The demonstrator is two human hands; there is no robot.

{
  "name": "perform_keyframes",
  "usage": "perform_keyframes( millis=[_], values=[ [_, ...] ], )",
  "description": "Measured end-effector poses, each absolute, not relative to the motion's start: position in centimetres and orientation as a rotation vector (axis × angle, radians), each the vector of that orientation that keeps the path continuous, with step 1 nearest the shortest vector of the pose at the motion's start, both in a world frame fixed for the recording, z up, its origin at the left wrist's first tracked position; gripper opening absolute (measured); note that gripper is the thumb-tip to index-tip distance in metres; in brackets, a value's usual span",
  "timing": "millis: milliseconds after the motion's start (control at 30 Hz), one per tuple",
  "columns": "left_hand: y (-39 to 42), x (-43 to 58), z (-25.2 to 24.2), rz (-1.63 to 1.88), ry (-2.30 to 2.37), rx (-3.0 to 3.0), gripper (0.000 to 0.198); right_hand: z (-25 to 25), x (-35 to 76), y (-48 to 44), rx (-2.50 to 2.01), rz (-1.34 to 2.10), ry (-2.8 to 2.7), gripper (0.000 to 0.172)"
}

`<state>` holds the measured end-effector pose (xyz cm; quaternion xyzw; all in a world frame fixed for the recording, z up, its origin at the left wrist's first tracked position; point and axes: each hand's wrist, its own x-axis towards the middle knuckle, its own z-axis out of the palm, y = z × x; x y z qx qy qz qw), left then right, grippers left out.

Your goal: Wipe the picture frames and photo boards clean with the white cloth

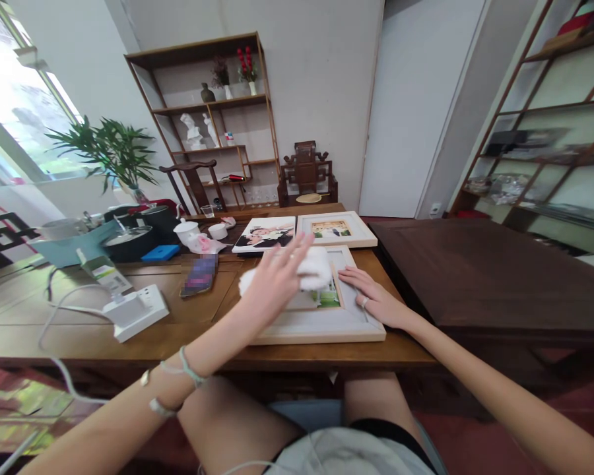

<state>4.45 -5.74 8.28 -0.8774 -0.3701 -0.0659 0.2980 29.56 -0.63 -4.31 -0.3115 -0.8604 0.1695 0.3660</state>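
Note:
My left hand (pixel 274 280), slightly blurred, holds a bunched white cloth (pixel 315 269) over a framed photo with a pale wooden picture frame (pixel 321 336). Parts of the cloth stick out on both sides of the hand, and the hand and cloth hide much of the picture. Whether the cloth touches the surface I cannot tell. Fingers stretched out, my right hand (pixel 376 300) lies flat on the right side of the same frame. Behind it are a second framed photo (pixel 331 230) and a photo album or print (pixel 264 234) showing people.
On the table's left are a white power strip (pixel 141 313) with a cable, a phone (pixel 199 274), a blue box (pixel 161 253), a white teapot (pixel 187 231) and dark pots (pixel 129 244). A dark table (pixel 475 270) adjoins on the right. Shelves (pixel 208 105) stand behind.

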Motion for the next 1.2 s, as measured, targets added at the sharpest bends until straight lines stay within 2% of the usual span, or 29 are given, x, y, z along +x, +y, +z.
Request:
perform_keyframes(
  millis=[167, 267, 367, 533, 733, 867, 1000, 1100, 1200],
  values=[
    [-4.0, 1.8, 12.5, -0.639, -1.248, -1.955, 0.027, -4.1, 29.6, -0.8, -0.844, 0.444, -2.211, 0.05],
    [-3.2, 0.0, 13.2, -0.743, -1.281, -1.882, 0.023, -4.1, 29.6, -0.8, -0.842, 0.437, -2.216, 0.05],
    [-2.0, -1.8, 12.7, -0.628, -1.289, -1.952, 0.023, -4.1, 29.6, -0.8, -0.835, 0.437, -2.217, 0.051],
    [-0.6, -4.5, 11.7, -0.492, -1.572, -1.854, 0.038, -4.1, 29.6, -0.8, -0.838, 0.436, -2.226, 0.05],
    [-1.3, -4.7, 10.0, -0.221, -1.501, -1.923, 0.024, -4.3, 29.6, -0.7, -0.829, 0.433, -2.204, 0.047],
    [-1.4, -3.1, 6.4, -0.025, -1.34, -2.102, 0.03, -4.2, 29.6, -0.7, -0.834, 0.425, -2.206, 0.046],
    [-0.9, -2.1, 4.7, -0.067, -1.225, -2.147, 0.03, -4.1, 29.5, -0.8, -0.84, 0.416, -2.212, 0.046],
    [-0.1, -2.0, 5.3, -0.18, -1.122, -2.137, 0.026, -4.1, 29.6, -0.8, -0.84, 0.418, -2.213, 0.046],
    [0.5, -2.0, 6.0, -0.133, -1.06, -2.22, 0.027, -4.2, 29.6, -0.8, -0.839, 0.422, -2.214, 0.046]
  ],
)
